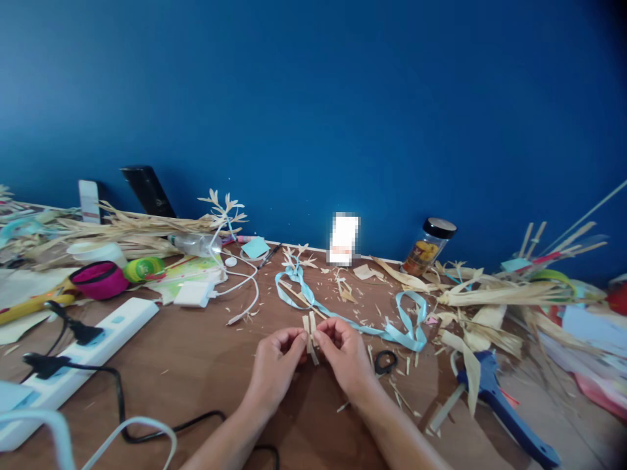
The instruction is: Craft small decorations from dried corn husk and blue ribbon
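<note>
Two short pale strips of dried husk (312, 323) stand side by side between my hands, above the brown table. My left hand (281, 362) pinches one strip between thumb and fingertips. The other strip is pinched the same way by my right hand (345, 352). Their tops and lower ends show; fingertips cover the middle. Just beyond lies a light blue ribbon (323, 310), with a husk flower (298, 256) at its far end. Black scissor handles (385, 361) show beside my right wrist; the blades are hidden.
On the right lie a blue glue gun (507, 408) and husk bundles (519, 290). A black-lidded jar (428, 247) stands by the blue wall. At left are a white power strip (93, 352), black cables, a white charger (193, 294) and a magenta band (100, 279). Husk scraps litter the table.
</note>
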A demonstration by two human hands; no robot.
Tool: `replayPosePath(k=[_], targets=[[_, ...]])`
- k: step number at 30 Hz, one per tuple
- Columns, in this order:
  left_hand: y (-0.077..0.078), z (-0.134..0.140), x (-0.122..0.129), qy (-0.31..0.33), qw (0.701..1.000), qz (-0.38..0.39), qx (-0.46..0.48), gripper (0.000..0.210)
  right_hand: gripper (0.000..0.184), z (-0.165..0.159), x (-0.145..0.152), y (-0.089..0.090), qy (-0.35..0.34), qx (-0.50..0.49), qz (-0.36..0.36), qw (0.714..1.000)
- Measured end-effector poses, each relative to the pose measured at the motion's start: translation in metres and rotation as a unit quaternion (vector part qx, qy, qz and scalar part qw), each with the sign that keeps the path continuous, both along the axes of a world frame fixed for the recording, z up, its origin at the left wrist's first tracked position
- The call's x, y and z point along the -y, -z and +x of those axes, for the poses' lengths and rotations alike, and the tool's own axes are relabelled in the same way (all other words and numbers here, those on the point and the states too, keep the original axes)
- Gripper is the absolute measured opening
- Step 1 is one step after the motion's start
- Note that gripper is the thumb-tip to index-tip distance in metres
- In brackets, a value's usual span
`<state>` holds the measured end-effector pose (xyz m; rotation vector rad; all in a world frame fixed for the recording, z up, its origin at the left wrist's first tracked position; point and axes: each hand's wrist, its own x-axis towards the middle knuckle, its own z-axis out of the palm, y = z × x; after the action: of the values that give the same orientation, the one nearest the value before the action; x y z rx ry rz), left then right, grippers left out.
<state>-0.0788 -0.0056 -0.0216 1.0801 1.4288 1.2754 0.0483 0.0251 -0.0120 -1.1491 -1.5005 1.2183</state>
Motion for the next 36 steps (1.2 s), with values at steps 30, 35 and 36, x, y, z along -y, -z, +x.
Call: replayPosePath(k=[30,35,36], targets=[[-0.0014,-0.0023,0.0008,-0.026,0.999,0.022,-0.025,0.024,0.01,-0.001,0.0035,-0.0003,-0.007,0.039,0.041,0.998],[-0.0022,-0.0014,0.0012,-0.024,0.999,0.026,-0.021,0.021,0.01,-0.0014,0.0032,0.0007,-0.005,0.04,0.038,0.998],[-0.0022,-0.0011,0.0014,-0.024,0.999,0.028,-0.02,0.021,0.009,-0.0015,0.0031,0.0006,-0.005,0.039,0.037,0.999]])
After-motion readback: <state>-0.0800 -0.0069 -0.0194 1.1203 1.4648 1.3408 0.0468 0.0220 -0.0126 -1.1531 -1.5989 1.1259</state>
